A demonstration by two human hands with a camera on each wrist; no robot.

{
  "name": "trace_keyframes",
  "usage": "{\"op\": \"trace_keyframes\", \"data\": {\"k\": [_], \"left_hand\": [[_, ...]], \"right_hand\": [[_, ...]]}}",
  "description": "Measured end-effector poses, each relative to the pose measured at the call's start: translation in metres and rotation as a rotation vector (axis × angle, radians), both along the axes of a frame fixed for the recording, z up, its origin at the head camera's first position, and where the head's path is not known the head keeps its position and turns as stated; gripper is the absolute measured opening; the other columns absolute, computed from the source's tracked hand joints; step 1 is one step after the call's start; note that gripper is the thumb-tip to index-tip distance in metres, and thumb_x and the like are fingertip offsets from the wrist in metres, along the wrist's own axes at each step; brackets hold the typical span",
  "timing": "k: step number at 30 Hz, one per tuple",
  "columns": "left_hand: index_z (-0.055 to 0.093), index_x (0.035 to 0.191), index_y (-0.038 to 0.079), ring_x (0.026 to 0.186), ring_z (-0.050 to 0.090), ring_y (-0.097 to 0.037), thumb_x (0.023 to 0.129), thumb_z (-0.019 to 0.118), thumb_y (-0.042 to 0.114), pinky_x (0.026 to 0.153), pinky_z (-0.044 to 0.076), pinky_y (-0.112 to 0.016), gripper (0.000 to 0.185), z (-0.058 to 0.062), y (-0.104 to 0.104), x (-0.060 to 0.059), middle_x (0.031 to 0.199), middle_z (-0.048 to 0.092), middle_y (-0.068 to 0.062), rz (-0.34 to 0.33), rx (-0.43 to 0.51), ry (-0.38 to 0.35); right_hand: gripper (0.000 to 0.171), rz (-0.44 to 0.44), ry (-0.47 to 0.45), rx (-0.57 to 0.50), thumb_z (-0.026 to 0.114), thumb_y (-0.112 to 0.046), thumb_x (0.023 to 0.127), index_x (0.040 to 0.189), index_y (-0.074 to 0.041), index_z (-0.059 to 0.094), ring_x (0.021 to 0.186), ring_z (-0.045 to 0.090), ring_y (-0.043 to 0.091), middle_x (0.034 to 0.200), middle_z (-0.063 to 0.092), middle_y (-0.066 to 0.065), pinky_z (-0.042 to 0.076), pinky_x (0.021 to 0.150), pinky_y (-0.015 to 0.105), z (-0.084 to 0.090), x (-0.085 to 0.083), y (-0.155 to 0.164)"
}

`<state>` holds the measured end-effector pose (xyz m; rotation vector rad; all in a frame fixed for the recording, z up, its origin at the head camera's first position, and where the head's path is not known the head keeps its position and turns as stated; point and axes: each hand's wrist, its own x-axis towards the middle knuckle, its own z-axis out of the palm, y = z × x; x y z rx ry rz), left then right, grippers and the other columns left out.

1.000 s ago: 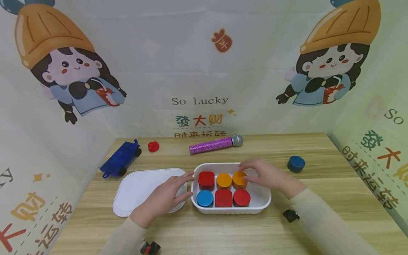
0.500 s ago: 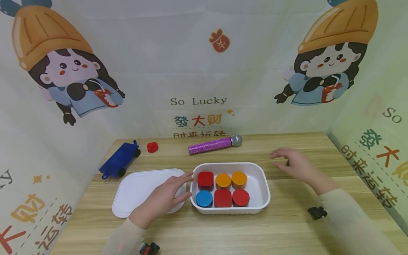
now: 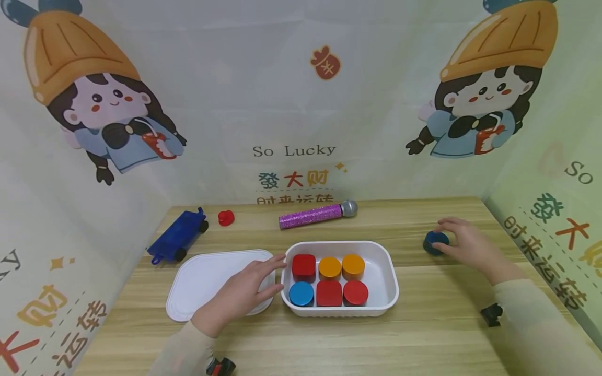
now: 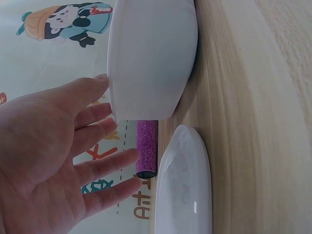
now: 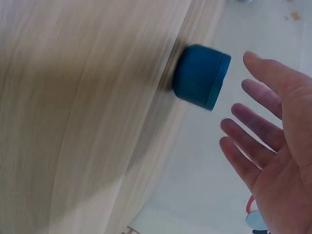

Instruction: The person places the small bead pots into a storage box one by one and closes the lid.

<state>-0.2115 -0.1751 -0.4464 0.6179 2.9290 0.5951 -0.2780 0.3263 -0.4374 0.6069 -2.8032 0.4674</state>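
In the head view my right hand (image 3: 472, 249) is over a dark blue round tin (image 3: 431, 244) on the right of the table. The right wrist view has the fingers spread and apart from the tin (image 5: 197, 75), which stands on the wood. A white plastic box (image 3: 339, 312) holds two rows of small tins: a red square tin (image 3: 303, 265) and two orange tins behind, a blue tin (image 3: 301, 293) and two red ones in front. At its left end, my left hand (image 3: 240, 292) rests its fingertips right at the rim, fingers extended.
A white lid (image 3: 207, 277) lies left of the box, partly under my left hand. Along the back are a blue toy cart (image 3: 176, 235), a small red object (image 3: 226, 218) and a purple glittery microphone (image 3: 312, 215). Printed cloth walls (image 3: 211, 104) enclose the table.
My right hand has left the orange tin at the back of the box and moved right, over to the dark blue tin. The left hand has stayed at the box.
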Motion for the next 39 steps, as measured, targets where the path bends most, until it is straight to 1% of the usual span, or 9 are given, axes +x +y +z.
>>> {"op": "trace_keyframes", "data": {"k": [3,9,15,18,22,25,30,34,39], "left_hand": [[0.046,0.141,0.034,0.133,0.046,-0.019,0.089,0.062,0.050,0.101,0.047,-0.049,0.057,-0.001,0.000,0.000,0.153,0.037,0.013,-0.001,-0.004,0.000],[0.046,0.141,0.035,0.134,0.045,-0.019,0.088,0.062,0.050,0.102,0.047,-0.049,0.057,-0.002,0.000,0.001,0.152,0.037,0.014,0.001,-0.013,-0.005],[0.046,0.141,0.035,0.134,0.045,-0.020,0.088,0.062,0.050,0.102,0.047,-0.050,0.057,-0.001,0.000,0.002,0.152,0.037,0.014,0.006,-0.011,-0.008],[0.046,0.141,0.035,0.134,0.045,-0.020,0.088,0.063,0.050,0.102,0.047,-0.049,0.057,-0.001,-0.001,0.002,0.152,0.037,0.014,0.006,-0.011,-0.010],[0.047,0.140,0.035,0.134,0.045,-0.019,0.088,0.063,0.050,0.102,0.047,-0.049,0.057,0.000,-0.001,0.002,0.152,0.037,0.014,0.011,-0.010,-0.012],[0.047,0.141,0.035,0.134,0.045,-0.019,0.088,0.063,0.050,0.102,0.047,-0.049,0.057,0.001,-0.001,0.002,0.153,0.037,0.013,0.012,-0.009,-0.012],[0.046,0.141,0.033,0.134,0.045,-0.020,0.088,0.062,0.049,0.102,0.047,-0.050,0.058,0.002,-0.001,0.002,0.153,0.037,0.012,0.002,-0.007,-0.005],[0.046,0.141,0.034,0.134,0.045,-0.020,0.088,0.062,0.049,0.102,0.047,-0.049,0.058,0.002,-0.001,0.002,0.153,0.037,0.013,0.007,-0.010,-0.005],[0.046,0.141,0.033,0.134,0.045,-0.020,0.088,0.063,0.049,0.102,0.047,-0.049,0.058,0.002,-0.001,0.002,0.153,0.037,0.013,0.008,-0.012,-0.002]], "right_hand": [[0.035,0.003,-0.045,0.017,0.076,-0.020,0.082,0.109,0.001,0.068,0.109,0.057,0.047,0.121,0.060,0.029,0.048,0.091,0.058,-0.001,-0.001,0.004],[0.030,0.022,-0.101,0.015,0.075,-0.019,0.082,0.105,-0.001,0.069,0.104,0.062,0.042,0.110,0.067,0.023,0.050,0.089,0.056,-0.005,-0.002,0.007],[0.028,-0.006,-0.137,-0.007,0.074,-0.017,0.082,0.105,-0.001,0.069,0.100,0.063,0.041,0.111,0.067,0.023,0.054,0.081,0.053,-0.008,-0.003,0.008],[0.028,-0.010,-0.135,-0.005,0.076,-0.018,0.081,0.102,0.000,0.070,0.096,0.064,0.040,0.108,0.068,0.024,0.055,0.078,0.051,-0.007,-0.003,0.007],[0.028,0.017,-0.095,0.024,0.078,-0.019,0.078,0.099,-0.001,0.071,0.088,0.067,0.034,0.106,0.068,0.024,0.056,0.074,0.047,-0.004,0.000,0.002],[0.029,0.047,-0.054,0.050,0.080,-0.021,0.076,0.098,-0.003,0.072,0.086,0.068,0.029,0.106,0.069,0.020,0.056,0.074,0.045,0.001,0.005,-0.005],[0.030,0.084,-0.020,0.059,0.080,-0.022,0.076,0.100,-0.006,0.072,0.095,0.067,0.031,0.105,0.070,0.015,0.055,0.081,0.048,0.014,0.014,-0.023],[0.030,0.096,-0.018,0.053,0.080,-0.024,0.077,0.102,-0.009,0.072,0.099,0.066,0.030,0.109,0.069,0.012,0.056,0.084,0.047,0.028,0.023,-0.040],[0.032,0.103,-0.044,0.048,0.080,-0.026,0.078,0.104,-0.011,0.071,0.105,0.064,0.029,0.116,0.066,0.010,0.055,0.087,0.047,0.045,0.034,-0.063]]}}
